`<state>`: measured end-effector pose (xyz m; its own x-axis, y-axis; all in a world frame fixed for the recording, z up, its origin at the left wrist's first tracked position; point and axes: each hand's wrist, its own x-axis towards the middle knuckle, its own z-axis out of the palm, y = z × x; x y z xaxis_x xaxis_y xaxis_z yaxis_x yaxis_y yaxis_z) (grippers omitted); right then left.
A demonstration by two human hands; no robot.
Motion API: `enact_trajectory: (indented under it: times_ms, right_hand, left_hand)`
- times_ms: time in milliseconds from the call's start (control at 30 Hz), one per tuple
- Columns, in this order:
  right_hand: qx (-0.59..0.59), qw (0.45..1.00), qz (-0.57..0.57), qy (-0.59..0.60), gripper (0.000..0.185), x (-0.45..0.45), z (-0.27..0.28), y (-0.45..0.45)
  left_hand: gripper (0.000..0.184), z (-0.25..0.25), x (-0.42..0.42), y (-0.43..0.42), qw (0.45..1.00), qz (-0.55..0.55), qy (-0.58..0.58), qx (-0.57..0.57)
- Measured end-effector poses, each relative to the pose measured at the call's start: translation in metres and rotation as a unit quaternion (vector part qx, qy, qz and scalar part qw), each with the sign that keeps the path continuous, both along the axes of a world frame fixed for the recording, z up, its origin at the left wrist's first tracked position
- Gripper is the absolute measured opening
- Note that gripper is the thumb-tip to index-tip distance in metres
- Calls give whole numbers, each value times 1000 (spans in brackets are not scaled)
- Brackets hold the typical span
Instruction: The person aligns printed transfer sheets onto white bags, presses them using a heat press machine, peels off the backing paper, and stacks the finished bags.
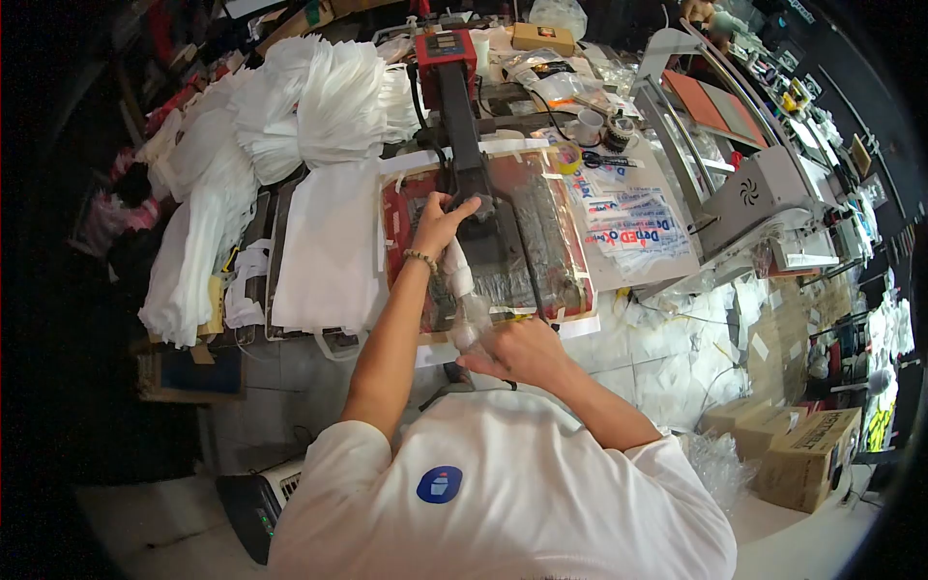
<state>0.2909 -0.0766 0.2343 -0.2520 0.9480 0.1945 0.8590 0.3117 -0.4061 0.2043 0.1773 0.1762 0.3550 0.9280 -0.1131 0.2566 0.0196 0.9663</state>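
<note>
A heat press [462, 121] with a red control box [445, 50] and a black arm stands before me. Its lever handle [461, 275], wrapped in white material and clear plastic, points toward my body. My left hand [445, 224] is closed around the upper end of this handle, thumb stretched against the black arm. My right hand [522, 351] is closed in a fist beside the handle's plastic-wrapped lower end; what lies inside its fingers is hidden. Under the arm is a worn platen [556, 232] with taped edges and a red border.
White fabric stacks [338, 97] and a flat white sheet [329, 242] lie at left. Printed transfer sheets [638, 232], tape [568, 155] and scissors [614, 160] are at right. Beyond them stands a machine with a fan vent [749, 191]. Cardboard boxes [807, 459] sit on the floor.
</note>
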Motion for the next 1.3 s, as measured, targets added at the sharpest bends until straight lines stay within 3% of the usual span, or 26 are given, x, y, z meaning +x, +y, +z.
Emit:
enact_trajectory:
  times_ms: [567,633,1167,1300]
  right_hand:
    - [4,1000,-6,-11,51,0,-12,-2]
    - [23,1000,1,-7,60,0,-14,-2]
    - [11,1000,-8,-8,63,-2,-12,-4]
    - [-15,1000,2,1,64,-1,-11,2]
  left_hand:
    - [82,5,4,-4,998,35,51,25]
    - [80,-2,5,0,999,33,36,21]
    - [67,-13,8,23,998,34,48,31]
    - [69,11,6,6,999,15,47,-16]
